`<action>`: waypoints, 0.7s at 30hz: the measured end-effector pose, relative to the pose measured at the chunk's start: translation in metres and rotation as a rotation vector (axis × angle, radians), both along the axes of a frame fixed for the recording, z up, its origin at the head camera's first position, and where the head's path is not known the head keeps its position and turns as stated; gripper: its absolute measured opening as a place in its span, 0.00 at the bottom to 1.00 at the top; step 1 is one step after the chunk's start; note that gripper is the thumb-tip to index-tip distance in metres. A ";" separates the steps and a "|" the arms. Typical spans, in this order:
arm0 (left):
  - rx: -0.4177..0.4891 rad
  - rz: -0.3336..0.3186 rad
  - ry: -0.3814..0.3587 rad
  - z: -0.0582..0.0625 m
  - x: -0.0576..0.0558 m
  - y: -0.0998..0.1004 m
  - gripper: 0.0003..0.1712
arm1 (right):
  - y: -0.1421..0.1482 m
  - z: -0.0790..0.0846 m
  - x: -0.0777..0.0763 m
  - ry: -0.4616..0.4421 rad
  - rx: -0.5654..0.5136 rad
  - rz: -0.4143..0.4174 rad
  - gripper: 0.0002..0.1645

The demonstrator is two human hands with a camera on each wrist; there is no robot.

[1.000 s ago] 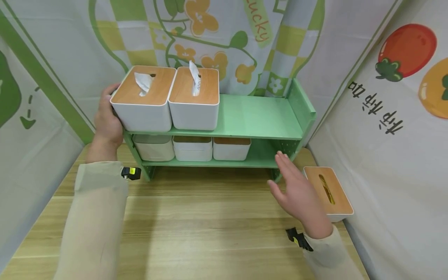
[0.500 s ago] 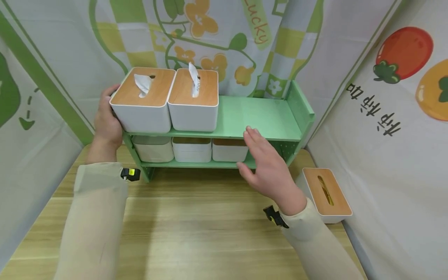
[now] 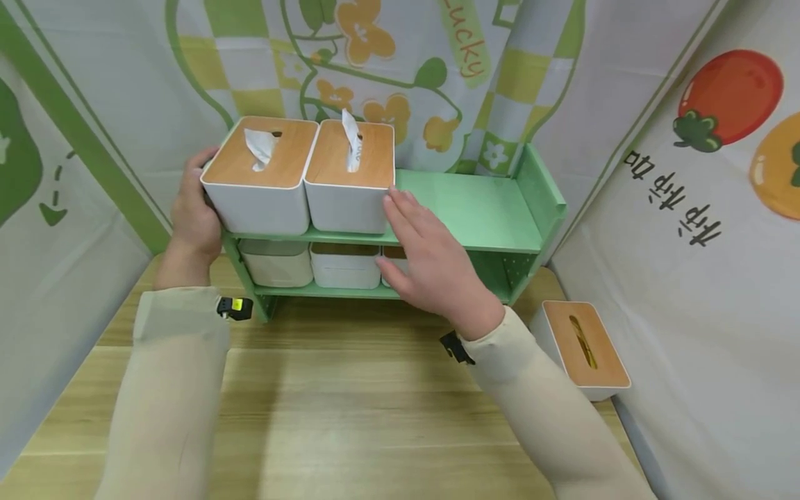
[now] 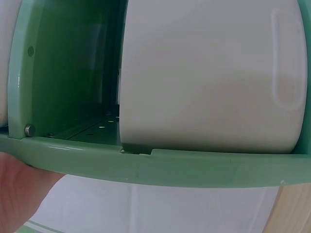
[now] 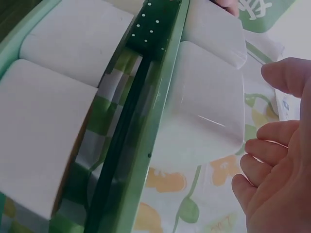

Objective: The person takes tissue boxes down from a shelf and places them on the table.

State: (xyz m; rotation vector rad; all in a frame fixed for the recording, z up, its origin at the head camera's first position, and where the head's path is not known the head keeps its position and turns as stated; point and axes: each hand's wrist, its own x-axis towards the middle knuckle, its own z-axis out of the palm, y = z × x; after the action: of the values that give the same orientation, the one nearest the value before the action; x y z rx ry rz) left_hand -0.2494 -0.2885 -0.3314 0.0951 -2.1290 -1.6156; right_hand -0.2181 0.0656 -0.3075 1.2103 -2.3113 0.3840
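Two white tissue boxes with wood-look lids stand side by side on the left of the green shelf's (image 3: 462,208) upper board. White tissue sticks up from the left tissue box (image 3: 256,208) and from the right tissue box (image 3: 346,208). My left hand (image 3: 196,215) rests against the outer side of the left box, its fingers partly hidden behind it. My right hand (image 3: 431,257) is held flat, fingers extended, its fingertips right at the right box's outer side. In the right wrist view, the right hand's fingers (image 5: 262,155) hold nothing.
On the lower board stand a cream box (image 3: 277,264), a white box (image 3: 346,267) and another box (image 3: 394,257) partly covered by my right hand. A further wood-lidded tissue box (image 3: 584,347) sits on the wooden table (image 3: 350,417) at the right, near the fabric wall (image 3: 706,292).
My right hand has swept left from near the shelf's right end to the right tissue box's outer side. The left hand and both upper boxes stay in place.
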 end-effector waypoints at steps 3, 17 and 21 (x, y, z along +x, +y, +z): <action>-0.008 0.005 -0.012 0.000 0.000 0.000 0.32 | -0.009 0.007 -0.007 0.013 0.037 -0.020 0.45; -0.007 0.010 -0.062 0.000 -0.003 0.000 0.32 | -0.031 0.034 -0.022 -0.099 0.240 -0.163 0.40; 0.011 0.008 -0.061 0.000 -0.003 -0.001 0.32 | -0.037 0.039 -0.027 -0.096 0.259 -0.169 0.38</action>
State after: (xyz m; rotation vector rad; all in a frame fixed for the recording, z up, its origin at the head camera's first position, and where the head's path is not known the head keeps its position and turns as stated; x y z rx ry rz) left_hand -0.2526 -0.2895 -0.3318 0.1583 -2.1625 -1.6390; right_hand -0.2447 0.0283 -0.2690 1.1217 -2.5857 0.0859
